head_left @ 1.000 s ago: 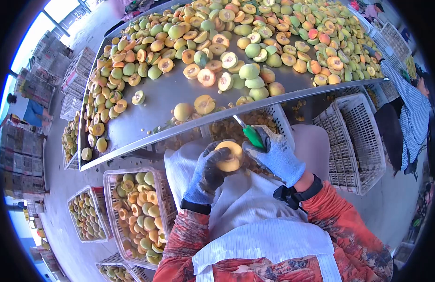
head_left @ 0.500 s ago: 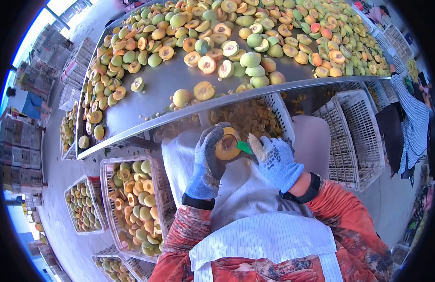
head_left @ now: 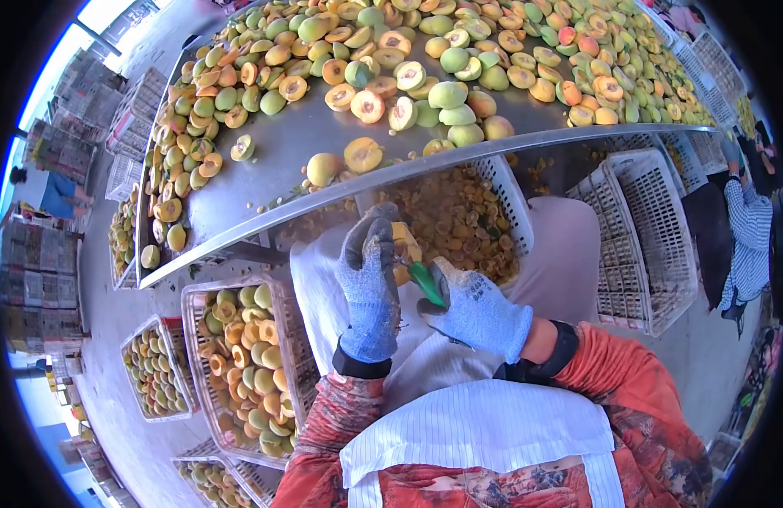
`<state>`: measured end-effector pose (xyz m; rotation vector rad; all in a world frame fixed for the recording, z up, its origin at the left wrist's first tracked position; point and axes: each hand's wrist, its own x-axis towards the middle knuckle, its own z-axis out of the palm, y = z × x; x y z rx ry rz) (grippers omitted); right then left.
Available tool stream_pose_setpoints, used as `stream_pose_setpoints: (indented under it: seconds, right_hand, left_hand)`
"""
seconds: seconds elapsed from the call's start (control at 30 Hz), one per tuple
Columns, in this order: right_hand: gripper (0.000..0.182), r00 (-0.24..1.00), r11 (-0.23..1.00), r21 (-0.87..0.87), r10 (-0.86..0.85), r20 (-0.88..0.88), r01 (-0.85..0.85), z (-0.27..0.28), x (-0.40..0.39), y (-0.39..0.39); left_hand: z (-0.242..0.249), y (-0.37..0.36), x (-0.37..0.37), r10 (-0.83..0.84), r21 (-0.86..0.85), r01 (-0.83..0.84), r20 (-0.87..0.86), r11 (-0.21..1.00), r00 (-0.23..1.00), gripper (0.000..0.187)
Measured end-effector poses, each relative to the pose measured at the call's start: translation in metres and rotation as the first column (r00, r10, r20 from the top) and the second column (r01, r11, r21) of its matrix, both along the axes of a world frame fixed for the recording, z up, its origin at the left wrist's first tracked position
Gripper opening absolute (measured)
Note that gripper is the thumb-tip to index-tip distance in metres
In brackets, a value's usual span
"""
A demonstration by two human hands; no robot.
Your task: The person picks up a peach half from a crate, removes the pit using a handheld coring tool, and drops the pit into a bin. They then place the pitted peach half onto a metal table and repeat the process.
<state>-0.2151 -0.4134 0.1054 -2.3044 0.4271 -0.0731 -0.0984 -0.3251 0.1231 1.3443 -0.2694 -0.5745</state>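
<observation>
Clamped in the gloved left hand (head_left: 370, 288) below the steel table's (head_left: 264, 182) near edge, the peach half (head_left: 403, 240) looks soft and slippery, best cupped around its skin while the right hand (head_left: 476, 311) grips a green-handled knife (head_left: 425, 282).

Left hand (head_left: 370, 284): covered by a knitted work glove, blue-grey, with a darker grey coating on the fingers (head_left: 368, 233) and a dark band at the cuff. Right hand (head_left: 476, 311): same glove type — lighter blue knit, with soiled, greyish fingertips. Right wrist: a black strap (head_left: 554, 356) sits just behind the glove cuff. Both arms: long sleeves (head_left: 641, 406) in orange-red fabric with a mottled pattern of darker and paler patches. Torso: a white apron (head_left: 485, 432) with fine vertical pinstripes — its upper panel overlaps a plain white lower panel spread across the lap.
</observation>
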Motion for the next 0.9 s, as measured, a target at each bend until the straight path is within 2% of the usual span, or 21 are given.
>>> stream_pose_setpoints:
  seconds: [0.07,0.1,0.13,0.17,0.27,0.3,0.33,0.37,0.4,0.43,0.47,0.53,0.57,0.6,0.63,0.67,0.8,0.87,0.9]
  right_hand:
    - [0.041,0.984,0.980,0.195,0.003,0.180,-0.039,0.000,0.006,0.000]
    - [0.041,0.984,0.980,0.198,0.001,0.179,-0.037,0.005,0.005,-0.004]
    - [0.039,0.999,0.777,0.629,0.025,-0.027,-0.003,0.028,0.008,-0.012]
    - [0.037,0.970,0.407,0.905,0.142,-0.196,0.124,0.040,0.011,-0.018]
    - [0.033,0.973,0.443,0.894,0.167,-0.160,0.071,0.027,0.019,-0.026]
    - [0.031,0.968,0.612,0.791,0.188,-0.168,0.018,0.021,0.021,-0.033]
    - [0.031,0.969,0.611,0.791,0.182,-0.167,0.021,0.012,0.021,-0.033]
    - [0.032,0.994,0.951,0.308,0.070,-0.084,-0.040,0.001,0.021,-0.031]
    - [0.033,0.999,0.959,-0.282,0.021,0.044,-0.007,-0.005,0.020,-0.028]
    - [0.036,0.995,0.971,-0.240,-0.036,-0.092,0.013,0.003,0.022,-0.023]
    - [0.036,0.995,0.970,-0.241,-0.040,-0.096,0.015,0.002,0.022,-0.019]
    - [0.035,0.998,0.986,-0.165,-0.038,-0.051,0.029,0.001,0.020,-0.013]
    - [0.043,0.990,0.994,-0.111,-0.003,-0.141,-0.013,0.011,0.020,-0.012]
    - [0.043,0.990,0.994,-0.105,-0.007,-0.141,-0.008,0.010,0.019,-0.013]
    - [0.040,0.997,0.996,-0.077,0.032,-0.069,-0.038,0.007,0.017,-0.014]
    - [0.037,0.998,0.996,-0.051,0.069,0.004,-0.069,0.005,0.014,-0.014]
    - [0.039,0.977,0.977,-0.092,0.180,-0.113,-0.191,0.009,0.019,-0.026]
    - [0.037,0.970,0.967,0.115,0.235,-0.056,-0.228,0.004,0.022,-0.029]
    - [0.037,0.970,0.967,0.116,0.236,-0.056,-0.228,0.005,0.025,-0.028]
  left_hand:
    - [-0.004,-0.002,0.002,0.039,-0.015,-0.039,-0.024,0.999,0.999,0.030]
    - [-0.004,-0.002,0.000,0.037,-0.012,-0.037,-0.025,0.999,0.999,0.030]
    - [-0.005,-0.004,-0.002,0.100,-0.062,-0.097,0.038,0.993,0.994,0.030]
    - [-0.006,-0.005,-0.003,0.165,-0.116,-0.154,0.096,0.981,0.982,0.032]
    - [0.001,-0.007,-0.003,0.147,-0.087,-0.134,0.161,0.987,0.976,0.034]
    - [-0.002,-0.005,0.001,0.081,0.047,-0.100,0.303,0.994,0.950,0.036]
    - [-0.014,-0.006,0.004,0.075,0.048,-0.094,0.304,0.994,0.950,0.036]
    - [-0.030,-0.010,0.008,0.065,-0.143,-0.074,-0.068,0.987,0.996,0.037]
    - [-0.044,-0.012,0.010,-0.026,-0.317,-0.122,-0.424,0.940,0.905,0.038]
    - [-0.042,-0.015,0.011,-0.045,-0.329,-0.132,-0.479,0.935,0.877,0.037]
    - [-0.041,-0.018,0.010,-0.049,-0.330,-0.130,-0.482,0.935,0.875,0.037]
    - [-0.040,-0.019,0.005,0.116,-0.202,-0.157,-0.203,0.967,0.972,0.036]
    - [-0.041,-0.015,0.006,0.049,0.228,-0.208,0.556,0.951,0.830,0.033]
    - [-0.041,-0.016,0.006,0.042,0.233,-0.204,0.556,0.951,0.830,0.033]
    - [-0.040,-0.018,0.006,0.181,0.035,-0.193,0.217,0.980,0.959,0.032]
    - [-0.038,-0.019,0.004,0.225,-0.151,-0.252,-0.173,0.956,0.959,0.031]
    - [-0.028,-0.008,0.006,0.123,-0.012,-0.124,-0.077,0.992,0.989,0.031]
    - [-0.031,-0.002,0.006,0.058,0.087,-0.071,0.149,0.994,0.987,0.033]
    - [-0.030,-0.001,0.007,0.058,0.087,-0.071,0.148,0.994,0.987,0.033]
